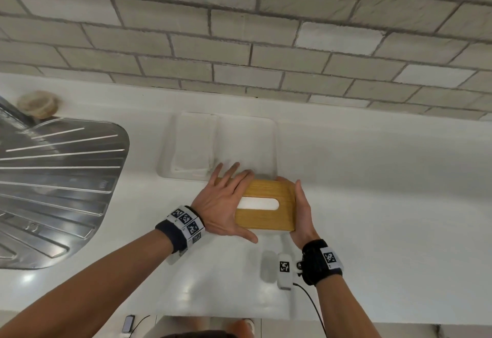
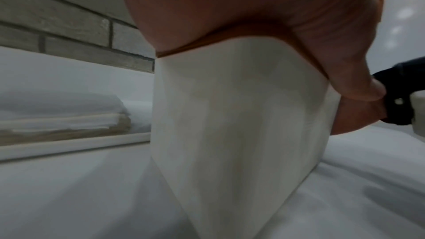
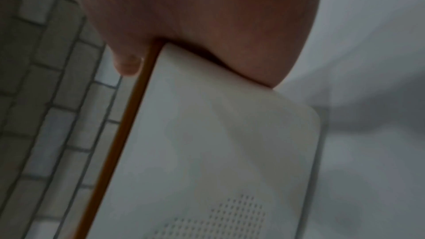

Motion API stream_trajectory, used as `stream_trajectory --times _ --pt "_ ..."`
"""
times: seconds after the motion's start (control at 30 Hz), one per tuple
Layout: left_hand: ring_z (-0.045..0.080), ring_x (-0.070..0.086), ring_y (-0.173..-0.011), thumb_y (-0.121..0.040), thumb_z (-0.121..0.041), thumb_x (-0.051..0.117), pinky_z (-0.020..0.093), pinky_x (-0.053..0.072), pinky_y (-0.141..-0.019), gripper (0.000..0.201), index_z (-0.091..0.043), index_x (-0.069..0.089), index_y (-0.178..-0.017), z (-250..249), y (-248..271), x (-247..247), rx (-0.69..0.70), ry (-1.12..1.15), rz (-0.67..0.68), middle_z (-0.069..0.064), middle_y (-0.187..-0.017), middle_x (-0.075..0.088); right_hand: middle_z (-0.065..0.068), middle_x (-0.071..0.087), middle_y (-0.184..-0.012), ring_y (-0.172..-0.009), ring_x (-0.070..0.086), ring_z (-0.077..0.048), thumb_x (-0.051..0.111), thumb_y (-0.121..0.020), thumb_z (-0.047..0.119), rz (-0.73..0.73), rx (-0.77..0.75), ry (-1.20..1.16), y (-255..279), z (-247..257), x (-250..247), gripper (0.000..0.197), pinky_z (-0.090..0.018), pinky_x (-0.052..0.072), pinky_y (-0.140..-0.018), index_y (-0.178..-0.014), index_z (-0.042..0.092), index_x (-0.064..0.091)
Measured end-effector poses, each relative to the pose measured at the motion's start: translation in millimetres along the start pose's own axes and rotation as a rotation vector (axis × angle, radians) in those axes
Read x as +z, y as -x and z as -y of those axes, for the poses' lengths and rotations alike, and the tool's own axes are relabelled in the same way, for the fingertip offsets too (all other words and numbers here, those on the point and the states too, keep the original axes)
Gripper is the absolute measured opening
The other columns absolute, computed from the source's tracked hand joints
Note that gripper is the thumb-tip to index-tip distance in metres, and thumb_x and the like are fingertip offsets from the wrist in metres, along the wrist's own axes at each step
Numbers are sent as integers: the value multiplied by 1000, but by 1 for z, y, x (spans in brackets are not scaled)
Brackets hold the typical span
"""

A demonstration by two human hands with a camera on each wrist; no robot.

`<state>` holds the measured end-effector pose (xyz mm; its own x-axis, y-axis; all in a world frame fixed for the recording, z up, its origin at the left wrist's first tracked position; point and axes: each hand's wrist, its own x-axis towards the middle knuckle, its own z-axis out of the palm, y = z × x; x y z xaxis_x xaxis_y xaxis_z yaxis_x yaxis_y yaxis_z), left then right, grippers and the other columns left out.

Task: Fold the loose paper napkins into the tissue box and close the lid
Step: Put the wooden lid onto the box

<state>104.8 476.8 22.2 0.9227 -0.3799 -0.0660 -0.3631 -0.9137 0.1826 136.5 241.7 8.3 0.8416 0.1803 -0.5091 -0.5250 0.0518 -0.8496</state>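
Wooden lid (image 1: 269, 206): long axis spans left hand (image 1: 222, 204) to right hand (image 1: 302, 208); left lies flat on top, right curls round its end. Napkin tray (image 1: 165, 151): beyond left fingertips, on bench (image 1: 372, 178).

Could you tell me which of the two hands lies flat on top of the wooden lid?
The left hand: its straight fingers spread across the wooden lid, while the right hand grips the lid's right end from the side.

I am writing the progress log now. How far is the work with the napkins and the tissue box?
Looks done: the wooden lid sits on the tissue box. In hand: the left hand lies flat on the lid and the right hand grips its end. Possibly left: folded white napkins lie in the tray behind.
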Motion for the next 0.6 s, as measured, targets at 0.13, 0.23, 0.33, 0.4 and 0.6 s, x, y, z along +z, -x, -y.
stream_trajectory --times 0.13,0.23,0.33,0.4,0.6 --pt "24 41 -146 -49 -116 40 53 15 -129 150 -16 31 -161 0 -1 3 -14 15 -26 -1 -158 45 7 54 -150 -137 53 -16 49 -112 47 -107 -503 843 3 -3 10 39 -42 45 -117 -147 30 52" --pt "21 49 -135 -49 -115 42 46 26 -124 149 -15 36 -159 2 -2 7 -19 44 -54 -3 -152 50 -3 42 -162 -158 30 -38 33 -112 58 -189 -678 1411 6 -18 26 64 -54 25 -130 -160 16 40" --pt "20 53 -123 -51 -113 46 42 35 -116 142 -15 42 -154 3 -4 8 -32 73 -81 -4 -141 54 -1 33 -169 -164 13 -38 24 -108 71 -259 -578 1460 4 -18 33 77 -56 20 -131 -166 22 29" --pt "20 53 -125 -50 -114 46 42 35 -115 142 -16 41 -154 3 -4 5 -35 78 -67 -4 -142 54 1 29 -172 -165 9 -35 21 -106 74 -243 -532 1456 4 -15 33 78 -57 19 -132 -167 26 24" --pt "21 13 -162 -61 -108 50 48 11 -133 146 -17 11 -168 9 19 12 -102 177 -91 1 -173 21 11 16 -177 -167 -6 -23 12 -111 62 -160 -519 1377 8 -14 25 64 -56 9 -134 -170 37 10"
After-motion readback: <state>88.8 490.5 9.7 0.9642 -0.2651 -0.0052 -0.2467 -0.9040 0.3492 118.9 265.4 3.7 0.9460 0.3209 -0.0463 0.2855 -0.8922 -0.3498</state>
